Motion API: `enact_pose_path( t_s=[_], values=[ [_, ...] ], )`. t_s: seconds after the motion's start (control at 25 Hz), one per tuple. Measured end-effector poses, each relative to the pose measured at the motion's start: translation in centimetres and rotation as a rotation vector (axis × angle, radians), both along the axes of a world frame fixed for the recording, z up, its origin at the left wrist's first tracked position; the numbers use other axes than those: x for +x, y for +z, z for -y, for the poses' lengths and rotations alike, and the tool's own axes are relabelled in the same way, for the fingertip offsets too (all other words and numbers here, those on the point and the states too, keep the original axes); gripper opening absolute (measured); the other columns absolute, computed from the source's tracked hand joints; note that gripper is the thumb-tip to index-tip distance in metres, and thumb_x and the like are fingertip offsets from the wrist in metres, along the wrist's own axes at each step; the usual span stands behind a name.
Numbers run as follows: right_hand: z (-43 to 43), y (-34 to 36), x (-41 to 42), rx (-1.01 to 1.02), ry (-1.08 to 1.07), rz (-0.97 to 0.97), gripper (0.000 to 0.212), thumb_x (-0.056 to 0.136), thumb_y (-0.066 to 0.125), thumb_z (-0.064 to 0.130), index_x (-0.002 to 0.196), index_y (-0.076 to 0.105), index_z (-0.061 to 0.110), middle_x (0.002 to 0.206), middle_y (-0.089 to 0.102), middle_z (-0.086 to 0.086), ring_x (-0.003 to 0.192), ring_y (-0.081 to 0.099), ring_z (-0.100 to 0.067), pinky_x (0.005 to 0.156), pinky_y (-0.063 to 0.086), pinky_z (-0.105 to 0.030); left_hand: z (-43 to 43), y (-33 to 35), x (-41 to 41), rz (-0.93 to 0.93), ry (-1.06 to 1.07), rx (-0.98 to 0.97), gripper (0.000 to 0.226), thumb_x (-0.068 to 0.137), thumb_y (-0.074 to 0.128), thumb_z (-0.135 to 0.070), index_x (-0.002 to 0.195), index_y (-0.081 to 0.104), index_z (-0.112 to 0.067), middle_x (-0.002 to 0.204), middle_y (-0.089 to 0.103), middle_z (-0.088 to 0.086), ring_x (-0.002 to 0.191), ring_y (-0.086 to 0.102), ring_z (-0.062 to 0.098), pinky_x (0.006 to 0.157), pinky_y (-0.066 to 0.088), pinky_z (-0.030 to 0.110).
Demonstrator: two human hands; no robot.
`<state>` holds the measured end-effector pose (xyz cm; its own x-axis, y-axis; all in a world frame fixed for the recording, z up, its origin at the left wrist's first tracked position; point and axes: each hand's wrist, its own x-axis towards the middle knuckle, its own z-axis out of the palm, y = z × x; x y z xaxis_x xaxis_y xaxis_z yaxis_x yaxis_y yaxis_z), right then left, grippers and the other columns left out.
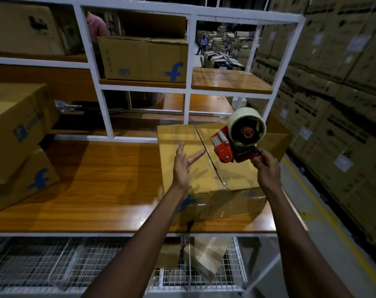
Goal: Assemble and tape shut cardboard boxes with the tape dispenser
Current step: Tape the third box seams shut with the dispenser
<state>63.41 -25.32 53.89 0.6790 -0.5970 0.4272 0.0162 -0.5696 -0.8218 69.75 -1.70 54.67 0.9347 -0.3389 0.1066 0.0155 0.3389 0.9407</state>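
Two printed cartons (pixel 17 136) sat stacked at the left end of the wooden surface (pixel 96 179). Further right, the person's left grip (pixel 180 166) held nothing, its fingers spread above the cardboard box (pixel 236 177), which lay at the surface's right end with its top flaps meeting along a centre seam. The right grip (pixel 266 168) curled round the handle of the red tape dispenser (pixel 238 138), raised over the box. A wall of cartons (pixel 333 104) lined the far right.
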Motion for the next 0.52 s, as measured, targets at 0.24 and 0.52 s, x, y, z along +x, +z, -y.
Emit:
enact_pose_path(
  t_s=[0.24, 0.52],
  values=[
    [-0.6, 0.6, -0.1, -0.121, -0.022, -0.029, 0.047, 0.084, 0.047, 0.047, 0.121, 0.066, 0.025, 0.115, 0.065, -0.005, 0.110, 0.051, -0.033, 0.091, 0.041, -0.052, 0.5, 1.0, -1.2, -0.038, -0.043, 0.024, 0.058, 0.095, 0.024, -0.050, 0.150, 0.027, -0.029, 0.120, 0.068, 0.005, 0.132, 0.044, 0.022, 0.105, 0.020, 0.049],
    [-2.9, 0.7, -1.2, -0.165, -0.005, -0.069, 0.048, 0.084, 0.045, 0.042, 0.124, 0.063, 0.023, 0.122, 0.063, -0.004, 0.113, 0.044, -0.031, 0.098, 0.029, -0.052, -0.4, -0.2, -1.7, -0.321, 0.039, -0.104, 0.033, 0.102, 0.046, -0.029, 0.134, 0.051, -0.021, 0.108, 0.072, 0.008, 0.099, 0.070, 0.027, 0.091, 0.053, 0.049]
  ],
)
